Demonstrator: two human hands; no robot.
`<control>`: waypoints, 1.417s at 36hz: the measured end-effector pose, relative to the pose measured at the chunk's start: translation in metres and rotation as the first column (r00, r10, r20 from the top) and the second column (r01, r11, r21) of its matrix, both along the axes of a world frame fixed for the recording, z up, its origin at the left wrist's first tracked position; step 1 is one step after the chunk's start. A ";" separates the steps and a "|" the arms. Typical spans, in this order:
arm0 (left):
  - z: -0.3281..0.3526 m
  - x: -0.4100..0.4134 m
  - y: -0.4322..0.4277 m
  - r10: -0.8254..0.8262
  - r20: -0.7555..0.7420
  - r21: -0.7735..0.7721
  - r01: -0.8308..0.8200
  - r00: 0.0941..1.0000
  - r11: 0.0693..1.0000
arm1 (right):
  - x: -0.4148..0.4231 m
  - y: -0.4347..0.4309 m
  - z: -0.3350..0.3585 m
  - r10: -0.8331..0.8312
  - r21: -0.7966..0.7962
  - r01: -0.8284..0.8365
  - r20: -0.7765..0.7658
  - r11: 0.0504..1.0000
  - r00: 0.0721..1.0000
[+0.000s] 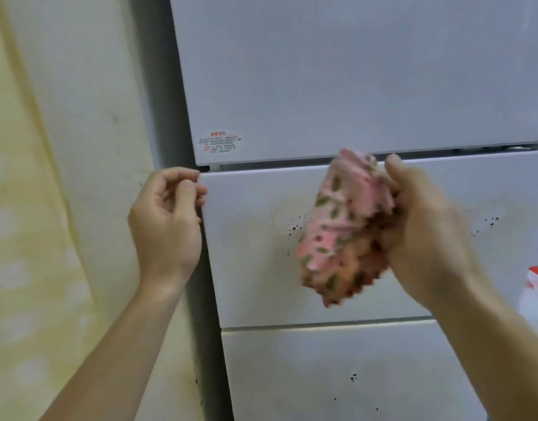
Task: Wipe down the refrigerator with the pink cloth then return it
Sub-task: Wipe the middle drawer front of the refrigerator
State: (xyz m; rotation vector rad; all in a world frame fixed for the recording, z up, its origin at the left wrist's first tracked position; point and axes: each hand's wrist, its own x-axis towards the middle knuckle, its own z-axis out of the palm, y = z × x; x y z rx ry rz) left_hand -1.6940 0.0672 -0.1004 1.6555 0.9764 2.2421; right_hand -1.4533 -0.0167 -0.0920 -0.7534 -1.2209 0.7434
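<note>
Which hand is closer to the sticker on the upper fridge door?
Left. The left hand is just below the sticker; the right hand, gripping the pink cloth, is farther off, lower right.

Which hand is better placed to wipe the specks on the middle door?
Right. The right hand grips the pink cloth beside the specks; the left hand is empty, at the door edge.

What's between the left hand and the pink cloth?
Head view: bare white middle fridge panel, with dark specks beside the pink cloth.

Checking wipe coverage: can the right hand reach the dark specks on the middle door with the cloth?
Probably yes: the right hand grips the pink cloth beside the dark specks, nothing between.
</note>
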 end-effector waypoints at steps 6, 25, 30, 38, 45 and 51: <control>-0.012 -0.049 0.047 0.547 -0.184 0.308 -0.480 0.817 0.821 | -0.068 0.050 -0.032 -0.200 0.236 0.078 0.554 0.969 0.808; -0.024 -0.073 0.090 0.686 -0.309 0.460 -0.528 0.658 0.714 | -0.125 0.120 -0.047 -0.915 0.868 0.308 0.402 0.389 0.022; -0.032 -0.076 0.094 0.719 -0.363 0.470 -0.550 0.592 0.690 | -0.135 0.124 -0.063 -0.928 0.869 0.338 0.372 0.362 0.038; -0.037 -0.076 0.095 0.719 -0.351 0.485 -0.540 0.600 0.688 | -0.113 0.116 -0.168 -0.882 0.878 0.158 0.466 0.452 -0.065; -0.037 -0.073 0.096 0.726 -0.318 0.486 -0.553 0.610 0.677 | -0.119 0.126 -0.103 -0.910 0.892 0.186 0.411 0.413 0.049; -0.038 -0.077 0.098 0.723 -0.332 0.496 -0.540 0.606 0.680 | -0.149 0.133 -0.029 -0.931 0.869 0.343 0.298 0.357 0.213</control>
